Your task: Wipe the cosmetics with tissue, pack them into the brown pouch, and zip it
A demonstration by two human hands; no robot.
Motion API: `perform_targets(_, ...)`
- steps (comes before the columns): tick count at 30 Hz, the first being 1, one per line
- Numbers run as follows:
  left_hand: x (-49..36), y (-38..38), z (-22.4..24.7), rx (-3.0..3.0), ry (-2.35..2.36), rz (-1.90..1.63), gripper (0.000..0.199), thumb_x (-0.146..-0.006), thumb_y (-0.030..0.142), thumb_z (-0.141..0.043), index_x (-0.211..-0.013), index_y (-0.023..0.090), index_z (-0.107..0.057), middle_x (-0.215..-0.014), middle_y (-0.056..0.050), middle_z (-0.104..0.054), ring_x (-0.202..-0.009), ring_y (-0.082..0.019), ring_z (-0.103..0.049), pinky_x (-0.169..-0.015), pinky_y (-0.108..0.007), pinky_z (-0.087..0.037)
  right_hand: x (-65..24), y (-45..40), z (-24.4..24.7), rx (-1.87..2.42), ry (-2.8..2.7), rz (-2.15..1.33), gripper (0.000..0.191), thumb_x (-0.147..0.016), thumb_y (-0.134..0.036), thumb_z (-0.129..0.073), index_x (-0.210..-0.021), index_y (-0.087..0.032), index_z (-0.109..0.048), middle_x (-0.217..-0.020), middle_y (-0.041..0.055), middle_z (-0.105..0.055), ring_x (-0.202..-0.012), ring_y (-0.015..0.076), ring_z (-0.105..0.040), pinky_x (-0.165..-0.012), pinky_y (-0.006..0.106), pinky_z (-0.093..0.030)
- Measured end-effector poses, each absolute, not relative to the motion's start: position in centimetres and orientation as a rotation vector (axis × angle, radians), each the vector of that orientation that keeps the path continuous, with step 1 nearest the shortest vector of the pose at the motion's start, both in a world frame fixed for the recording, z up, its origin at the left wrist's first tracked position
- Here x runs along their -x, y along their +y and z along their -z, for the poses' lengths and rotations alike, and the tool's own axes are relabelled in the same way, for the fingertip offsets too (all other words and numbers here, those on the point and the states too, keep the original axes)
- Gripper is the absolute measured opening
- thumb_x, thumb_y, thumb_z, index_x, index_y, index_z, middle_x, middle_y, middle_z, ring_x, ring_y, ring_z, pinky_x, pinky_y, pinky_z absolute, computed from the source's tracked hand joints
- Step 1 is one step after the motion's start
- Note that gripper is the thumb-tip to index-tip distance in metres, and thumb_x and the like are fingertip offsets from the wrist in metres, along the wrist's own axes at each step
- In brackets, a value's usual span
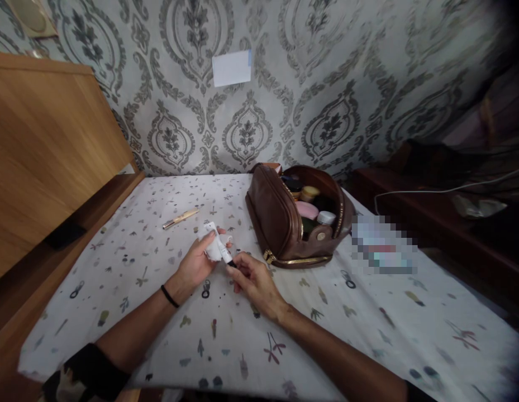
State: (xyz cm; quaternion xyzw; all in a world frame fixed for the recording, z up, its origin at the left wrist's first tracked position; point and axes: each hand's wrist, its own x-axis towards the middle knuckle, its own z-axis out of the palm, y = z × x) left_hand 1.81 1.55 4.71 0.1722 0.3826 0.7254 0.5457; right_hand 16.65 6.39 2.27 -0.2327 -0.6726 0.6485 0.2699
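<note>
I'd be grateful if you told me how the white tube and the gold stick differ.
The tube is white with a black end, while the stick is gold. The left hand and right hand hold the tube; the stick lies untouched on the cloth. The tube looks thicker than the stick. Both are long and narrow.

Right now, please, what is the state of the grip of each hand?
Left hand: closed, holding the white tube and a crumpled white cloth.
Right hand: closed, fingertips on the black cap of the tube.
</note>
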Motion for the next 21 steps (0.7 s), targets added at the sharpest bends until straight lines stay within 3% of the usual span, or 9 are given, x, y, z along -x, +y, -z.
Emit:
perform_targets(7, -1.8, 1.1, -4.8, -0.505, 0.891, -1.671, 0.037, -0.081, 0.033, -0.074, -0.113, 0.016, -0.065, -0.08, -0.006, -0.07, -0.072, -0.017, -0.066, -0.063, -0.027, -0.053, -16.5, 6.8, -2.2, 0.565, -1.65, -2.074, 0.045, -0.079, -0.064, -0.068, -0.075, -0.02, -0.058, -0.048, -0.0049, -0.056, -0.039, 0.0085, -0.045, -0.04, 0.022, -0.028)
perform_targets(12, -1.2, 1.2, -5.7, -0.354, 0.924, -1.766, 0.038, -0.085, 0.022, -0.066, -0.123, 0.015, -0.061, -0.082, -0.005, -0.069, -0.077, -0.017, -0.067, -0.074, -0.032, -0.058, -16.5, 6.5, -2.7, 0.571, -1.369, -2.481, 0.047, -0.067, -0.057, -0.081, -0.081, -0.015, -0.065, -0.065, -0.0014, -0.066, -0.042, 0.0065, -0.052, -0.036, 0.019, -0.024)
perform_targets(21, -1.1, 1.4, -5.7, -0.203, 0.908, -1.796, 0.03, -0.089, 0.018, -0.06, -0.118, 0.015, -0.064, -0.086, -0.005, -0.068, -0.076, -0.017, -0.067, -0.073, -0.033, -0.06, -16.4, 6.7, -2.8, 0.614, -1.179, -2.535, 0.045, -0.063, -0.05, -0.087, -0.08, -0.014, -0.066, -0.064, -0.0009, -0.068, -0.043, 0.0049, -0.054, -0.04, 0.017, -0.033)
